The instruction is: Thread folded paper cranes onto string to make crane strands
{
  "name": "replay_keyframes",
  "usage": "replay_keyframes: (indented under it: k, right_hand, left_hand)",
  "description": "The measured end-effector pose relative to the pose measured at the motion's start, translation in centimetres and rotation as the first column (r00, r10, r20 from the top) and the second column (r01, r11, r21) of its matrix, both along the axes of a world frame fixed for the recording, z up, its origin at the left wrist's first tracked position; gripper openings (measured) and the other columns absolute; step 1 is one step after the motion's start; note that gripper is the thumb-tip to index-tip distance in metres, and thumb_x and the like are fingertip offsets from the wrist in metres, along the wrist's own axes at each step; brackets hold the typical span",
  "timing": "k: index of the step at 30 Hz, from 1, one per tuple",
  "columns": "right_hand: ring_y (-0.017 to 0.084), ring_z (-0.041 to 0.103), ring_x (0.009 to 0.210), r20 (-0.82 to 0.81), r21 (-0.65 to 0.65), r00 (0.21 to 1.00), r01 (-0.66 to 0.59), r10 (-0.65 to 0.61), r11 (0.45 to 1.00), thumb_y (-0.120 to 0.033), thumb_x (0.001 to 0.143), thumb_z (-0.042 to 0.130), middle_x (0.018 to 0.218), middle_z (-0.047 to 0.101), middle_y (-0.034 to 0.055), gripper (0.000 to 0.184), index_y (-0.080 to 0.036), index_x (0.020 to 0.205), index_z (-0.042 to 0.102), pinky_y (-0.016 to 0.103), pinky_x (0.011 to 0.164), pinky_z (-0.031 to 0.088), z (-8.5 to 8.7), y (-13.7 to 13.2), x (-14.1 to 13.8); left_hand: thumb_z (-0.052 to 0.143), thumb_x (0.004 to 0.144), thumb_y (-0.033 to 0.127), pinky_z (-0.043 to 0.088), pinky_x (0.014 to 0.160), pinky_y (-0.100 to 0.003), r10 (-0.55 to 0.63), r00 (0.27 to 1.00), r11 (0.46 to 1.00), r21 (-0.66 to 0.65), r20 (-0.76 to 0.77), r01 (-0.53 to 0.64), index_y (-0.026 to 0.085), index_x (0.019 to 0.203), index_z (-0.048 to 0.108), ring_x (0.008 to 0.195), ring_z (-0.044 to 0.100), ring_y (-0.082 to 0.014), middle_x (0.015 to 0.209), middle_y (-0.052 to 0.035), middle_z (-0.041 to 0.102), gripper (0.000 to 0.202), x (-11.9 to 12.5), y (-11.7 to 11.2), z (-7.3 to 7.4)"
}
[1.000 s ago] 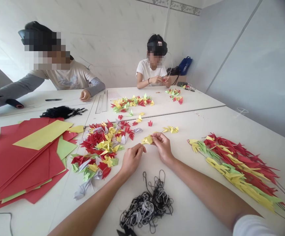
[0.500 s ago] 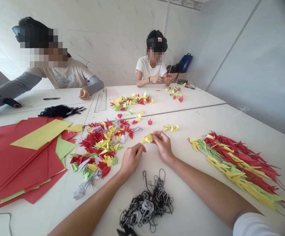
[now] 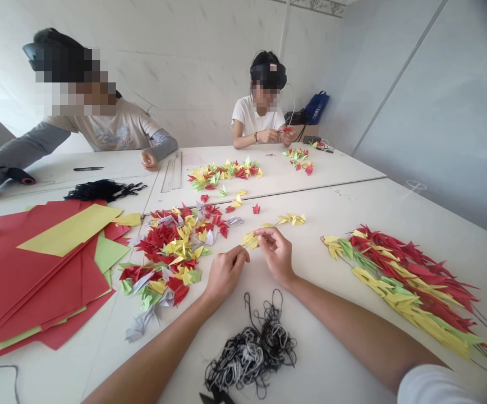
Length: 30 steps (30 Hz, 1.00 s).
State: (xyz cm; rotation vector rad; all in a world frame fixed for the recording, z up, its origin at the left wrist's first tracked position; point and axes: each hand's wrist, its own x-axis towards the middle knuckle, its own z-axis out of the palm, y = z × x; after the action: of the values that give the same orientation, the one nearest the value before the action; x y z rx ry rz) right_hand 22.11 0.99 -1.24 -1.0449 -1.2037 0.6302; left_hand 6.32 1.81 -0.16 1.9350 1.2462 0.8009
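Since half a second ago, the right hand (image 3: 279,255) is sitting a touch lower, its fingers shifting around a yellow folded paper piece (image 3: 249,241), while the left hand (image 3: 226,273) is staying in place. Across the counter (image 3: 336,342), a co-worker's hand (image 3: 150,161) beside a grey sleeve is resting slightly further right than before.

The right grip is pinching the yellow piece between thumb and fingers, and that piece is lying between the person's two hands. The left grip is curling with its fingers together, its tips just beside the piece; what, if anything, they are clamping is hidden.

Beyond the right hand, more yellow folded pieces (image 3: 293,219) are lying in a short row. Left of the hands, a mixed pile (image 3: 165,242) in red, yellow, green and pale lilac is spreading out, beside overlapping red sheets (image 3: 54,280). Nearer the person, a black-and-grey thread tangle (image 3: 243,359) is lying between the forearms. On the right, rows of red, yellow and green pieces (image 3: 420,272) are resting, black cords trailing from them. Farther back, another co-worker (image 3: 260,120) is handling something red.
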Motion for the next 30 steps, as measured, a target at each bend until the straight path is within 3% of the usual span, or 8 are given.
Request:
replay_keyframes:
  k: [3, 8, 12, 16, 21, 25, 30]
  right_hand:
    - [0.021, 0.070, 0.101, 0.120, 0.112, 0.992, -0.042, 0.028, 0.993, -0.028, 0.094, 0.058, 0.107, 0.073, 0.0055, 0.017, -0.028, 0.107, 0.067, 0.036, 0.083, 0.061, 0.0, -0.6, -0.4]
    - [0.023, 0.063, 0.119, 0.168, 0.294, 0.979, -0.159, 0.113, 0.943, -0.021, 0.095, 0.054, 0.126, 0.064, 0.0083, 0.031, -0.030, 0.124, 0.057, 0.039, 0.083, 0.064, -0.3, -1.6, -0.9]
    - [0.023, 0.065, 0.115, 0.307, 0.372, 0.944, -0.236, 0.121, 0.898, -0.012, 0.094, 0.054, 0.121, 0.067, 0.0079, 0.041, -0.031, 0.129, 0.053, 0.042, 0.089, 0.063, -0.4, -2.1, -1.0]
    - [0.022, 0.068, 0.111, 0.419, 0.413, 0.907, -0.230, 0.041, 0.881, -0.009, 0.092, 0.055, 0.116, 0.070, 0.0071, 0.035, -0.030, 0.121, 0.057, 0.044, 0.092, 0.061, 0.0, -2.4, -1.0]
    - [0.022, 0.068, 0.103, 0.324, 0.393, 0.946, -0.123, -0.013, 0.911, -0.009, 0.092, 0.058, 0.106, 0.070, 0.0057, 0.027, -0.029, 0.110, 0.061, 0.043, 0.089, 0.059, 0.3, -2.1, -1.0]
    - [0.019, 0.065, 0.087, 0.249, 0.290, 0.968, -0.040, -0.035, 0.956, -0.017, 0.091, 0.062, 0.091, 0.067, 0.0030, 0.013, -0.026, 0.100, 0.061, 0.036, 0.078, 0.056, -0.1, -1.5, -0.9]
    - [0.016, 0.058, 0.079, 0.206, 0.159, 0.978, -0.050, 0.016, 0.986, -0.021, 0.091, 0.065, 0.085, 0.063, 0.0010, 0.005, -0.023, 0.091, 0.060, 0.032, 0.075, 0.051, -0.1, -1.1, -0.7]
  left_hand:
    - [0.040, 0.092, 0.030, 0.026, 0.055, -0.025, 0.005, 0.999, 1.000, 0.004, 0.046, -0.005, 0.020, 0.078, 0.061, 0.049, 0.035, -0.0126, 0.056, 0.0046, 0.043, 0.027, 0.0, 0.1, 0.0]
    - [0.041, 0.094, 0.032, 0.028, 0.056, -0.025, 0.006, 0.979, 1.000, -0.013, 0.204, -0.004, 0.019, 0.076, 0.053, 0.055, 0.036, -0.0124, 0.061, 0.0040, 0.042, 0.025, -0.2, -0.1, 0.2]
    - [0.042, 0.097, 0.035, 0.031, 0.057, -0.025, -0.023, 0.955, 1.000, 0.026, 0.296, 0.016, 0.019, 0.073, 0.049, 0.057, 0.037, -0.0121, 0.062, 0.0032, 0.043, 0.030, -0.4, -0.4, 0.3]
    - [0.040, 0.098, 0.028, 0.034, 0.060, -0.025, -0.099, 0.942, 0.993, 0.090, 0.321, 0.074, 0.018, 0.074, 0.052, 0.059, 0.043, -0.0121, 0.066, 0.0016, 0.050, 0.029, -0.6, -0.8, 0.4]
    - [0.037, 0.093, 0.019, 0.034, 0.059, -0.025, -0.095, 0.963, 0.992, 0.107, 0.250, 0.070, 0.018, 0.070, 0.052, 0.056, 0.043, -0.0116, 0.063, 0.0018, 0.051, 0.027, -0.6, -0.8, 0.7]
    - [0.036, 0.091, 0.019, 0.031, 0.057, -0.025, -0.103, 0.965, 0.994, 0.070, 0.240, 0.088, 0.018, 0.069, 0.051, 0.052, 0.039, -0.0111, 0.060, 0.0032, 0.048, 0.027, -0.5, -0.7, 0.6]
    - [0.038, 0.095, 0.026, 0.030, 0.057, -0.025, -0.115, 0.966, 0.993, 0.040, 0.233, 0.108, 0.018, 0.069, 0.051, 0.053, 0.039, -0.0109, 0.060, 0.0036, 0.047, 0.031, -0.6, -0.6, 0.5]
